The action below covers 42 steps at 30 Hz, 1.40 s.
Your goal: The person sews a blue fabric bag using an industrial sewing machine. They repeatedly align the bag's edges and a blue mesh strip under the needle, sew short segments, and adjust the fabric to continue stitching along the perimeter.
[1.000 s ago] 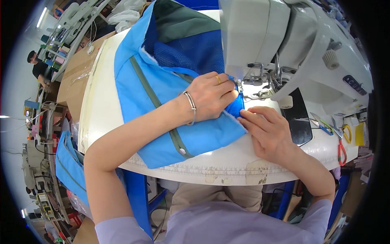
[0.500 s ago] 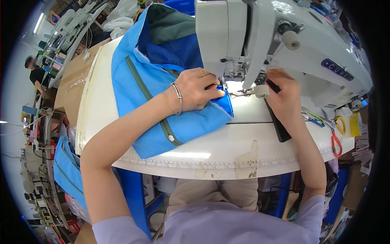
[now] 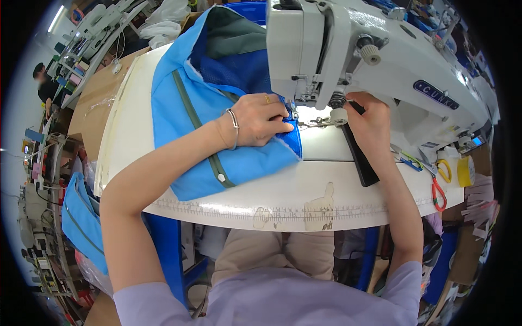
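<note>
One dark oblong label with pale lettering sits on the arm of the one white sewing machine [image 3: 402,60] at the table [image 3: 261,182]; a small lit screen [image 3: 478,141] shows at its far right, and a printed ruler scale [image 3: 283,213] with fine numerals follows the table's curved front edge. The blue fabric piece [image 3: 212,106], with one green zip strip and a darker mesh inside, lies on the table left of the machine, its right edge under the machine's head. The left hand [image 3: 255,120], wearing one ring and one bracelet, has its fingers bunched narrowly, holding the fabric beside the presser foot. The right hand [image 3: 371,122] has bent fingers just right of the needle area, at the top of one black flat piece [image 3: 359,157]; whether they grip it I cannot tell. To the right lie one blue-and-green tool [image 3: 411,162], one red handle loop [image 3: 439,195], one yellow loop [image 3: 445,170] and one yellow roll [image 3: 465,171]. The white tabletop is stained near the scale. Beyond on the left are a cardboard sheet [image 3: 103,103], a second blue fabric piece [image 3: 81,223], crowded shelving and one co-worker [image 3: 48,89] in black.
</note>
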{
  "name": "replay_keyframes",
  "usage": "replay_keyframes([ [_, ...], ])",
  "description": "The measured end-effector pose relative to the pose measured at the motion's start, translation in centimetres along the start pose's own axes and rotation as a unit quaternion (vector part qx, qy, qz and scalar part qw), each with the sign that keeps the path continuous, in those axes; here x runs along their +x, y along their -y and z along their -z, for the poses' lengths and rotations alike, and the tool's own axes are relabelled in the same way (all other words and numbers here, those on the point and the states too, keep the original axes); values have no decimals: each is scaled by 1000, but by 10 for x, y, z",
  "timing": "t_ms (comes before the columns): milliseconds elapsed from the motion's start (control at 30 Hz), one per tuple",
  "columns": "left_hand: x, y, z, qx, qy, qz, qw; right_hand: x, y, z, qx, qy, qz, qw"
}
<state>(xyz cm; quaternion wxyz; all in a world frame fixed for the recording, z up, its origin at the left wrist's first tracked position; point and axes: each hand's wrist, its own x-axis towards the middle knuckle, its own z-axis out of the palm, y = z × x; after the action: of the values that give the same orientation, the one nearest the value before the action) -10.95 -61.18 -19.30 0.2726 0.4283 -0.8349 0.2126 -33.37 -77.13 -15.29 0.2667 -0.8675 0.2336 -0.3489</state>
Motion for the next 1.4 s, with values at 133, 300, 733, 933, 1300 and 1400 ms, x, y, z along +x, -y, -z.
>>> replay_keyframes([
  [133,-1,-1,2,-8,-3,7,1000,-4,0,-1,18,33,31,999],
  [300,-3,1,5,2,10,43,999,-29,0,-12,-7,106,196,975],
  [733,-179,15,155,77,-226,741,627,-36,74,-40,94,364,80,923],
  [933,-95,-6,142,-502,-303,671,453,-9,97,-64,257,425,-225,838],
  [1300,-51,-190,292,-354,-26,368,860,-104,122,8,321,476,43,818],
  [1400,-116,-205,287,-479,110,397,775,-178,159,7,265,569,74,775],
])
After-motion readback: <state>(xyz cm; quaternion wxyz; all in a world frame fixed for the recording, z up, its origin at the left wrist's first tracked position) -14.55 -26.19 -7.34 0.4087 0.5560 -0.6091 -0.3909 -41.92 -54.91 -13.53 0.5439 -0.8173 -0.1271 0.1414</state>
